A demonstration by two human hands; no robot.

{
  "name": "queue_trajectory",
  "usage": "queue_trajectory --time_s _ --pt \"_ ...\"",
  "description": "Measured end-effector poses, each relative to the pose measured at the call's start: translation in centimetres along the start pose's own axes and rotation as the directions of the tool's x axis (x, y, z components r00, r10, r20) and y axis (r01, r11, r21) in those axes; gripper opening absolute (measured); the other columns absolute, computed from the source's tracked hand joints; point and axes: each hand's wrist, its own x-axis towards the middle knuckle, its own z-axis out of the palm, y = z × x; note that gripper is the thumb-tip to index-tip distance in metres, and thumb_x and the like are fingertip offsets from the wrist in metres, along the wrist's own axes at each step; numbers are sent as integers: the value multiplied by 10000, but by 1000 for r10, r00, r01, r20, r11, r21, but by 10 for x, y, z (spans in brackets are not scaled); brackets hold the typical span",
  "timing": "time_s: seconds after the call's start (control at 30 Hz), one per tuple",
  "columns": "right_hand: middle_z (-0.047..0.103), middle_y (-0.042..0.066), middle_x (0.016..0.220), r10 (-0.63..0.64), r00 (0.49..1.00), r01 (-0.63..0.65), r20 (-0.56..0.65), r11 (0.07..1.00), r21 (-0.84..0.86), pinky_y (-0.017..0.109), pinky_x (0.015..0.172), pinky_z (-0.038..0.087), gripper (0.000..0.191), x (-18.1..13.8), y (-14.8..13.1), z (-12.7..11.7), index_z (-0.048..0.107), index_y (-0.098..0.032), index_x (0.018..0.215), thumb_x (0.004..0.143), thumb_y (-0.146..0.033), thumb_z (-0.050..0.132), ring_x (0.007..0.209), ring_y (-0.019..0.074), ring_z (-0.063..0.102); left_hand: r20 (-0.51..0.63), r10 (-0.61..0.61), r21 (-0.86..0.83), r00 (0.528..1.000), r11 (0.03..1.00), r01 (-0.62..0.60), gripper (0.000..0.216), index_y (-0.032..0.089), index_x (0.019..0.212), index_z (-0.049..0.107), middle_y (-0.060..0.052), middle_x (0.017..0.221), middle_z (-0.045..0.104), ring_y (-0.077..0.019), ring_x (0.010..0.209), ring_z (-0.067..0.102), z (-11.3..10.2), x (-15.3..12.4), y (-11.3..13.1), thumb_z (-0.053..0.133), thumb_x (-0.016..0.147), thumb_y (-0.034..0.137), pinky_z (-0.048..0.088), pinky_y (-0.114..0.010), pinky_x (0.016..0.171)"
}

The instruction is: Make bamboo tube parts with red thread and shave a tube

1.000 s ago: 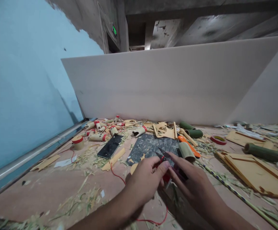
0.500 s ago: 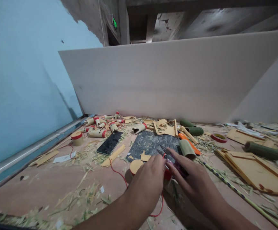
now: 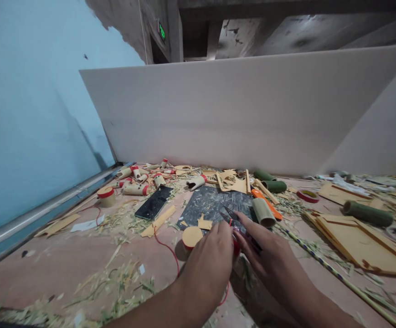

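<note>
My left hand (image 3: 211, 259) is closed, its fingertips pinching a red string (image 3: 166, 246) whose short end shows beside the blades. In my right hand (image 3: 266, 255) is a pair of scissors (image 3: 230, 213), the dark pointed blades parted and the handles mostly hidden by my fingers. The string's tip lies close to the blades; whether they touch it I cannot tell. Under my fingers a red-edged piece shows in part, the rest covered. A round, red-rimmed disc-topped piece (image 3: 192, 237) stands left of my left hand. A dark board (image 3: 214, 200) lies beyond both hands.
Wood shavings litter the table (image 3: 64, 255). A phone (image 3: 154, 202), a bamboo tube (image 3: 263, 212), an orange utility knife (image 3: 268, 205) and a red tape roll (image 3: 307, 196) lie around. Thin boards (image 3: 365, 241) and a patterned rod (image 3: 327, 266) are at right; a white panel (image 3: 239, 114) stands behind.
The whole view has shifted slightly, so the table things sit a little farther left. My hands keep nearly the same pose, with the scissors still parted near the string.
</note>
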Motion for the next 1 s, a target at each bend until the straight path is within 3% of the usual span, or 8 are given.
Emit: queue_trajectory --time_s 0.1,0.23,0.37,0.6,0.8,1.0 --pt "802 173 1197 -12 1000 12 -1 1000 10 334 873 640 435 1 -3 -1 660 -90 1388 1064 -293 454 995 263 807 -8 2 12 1000 1000 -2 204 194 1102 559 -81 1101 683 -288 1012 706 3 0 -2 380 1064 105 555 -438 864" --pt "821 152 1140 -3 999 3 33 1000 24 285 751 645 402 1 -4 1 704 -129 1323 1077 -272 420 920 244 819 -10 10 29 1000 1000 -10 221 199 1099 557 -79 1092 686 -286 1009 709 7 0 -4 353 1072 118 558 -442 861" --pt "790 161 1240 28 1000 -28 -6 999 -26 330 852 648 421 0 3 8 666 -117 1386 1063 -284 454 1047 273 799 -3 3 53 1000 999 -3 218 199 1091 564 -79 1076 693 -288 1018 717 5 0 -5 361 1070 121 564 -444 870" --pt "793 164 1226 -5 999 5 -36 1000 3 345 890 643 445 1 5 5 640 -102 1420 1056 -305 486 1026 264 801 14 -39 128 999 991 37 314 186 1110 590 -104 1074 717 -294 1008 751 0 0 0 340 1017 20 596 -436 857" --pt "822 127 1020 -28 999 28 -43 1000 14 283 761 638 447 1 6 2 631 -85 1434 1051 -279 508 847 226 804 25 -69 175 997 982 63 363 173 1113 593 -117 1060 738 -293 979 770 -1 4 0 298 998 -4 616 -429 834" --pt "818 115 950 -6 999 5 -47 1000 -2 280 740 624 457 3 0 -2 641 -97 1437 1056 -306 499 750 216 780 26 -54 221 998 974 47 367 174 1119 582 -115 1050 734 -286 972 772 -2 5 -1 281 999 1 623 -408 817"
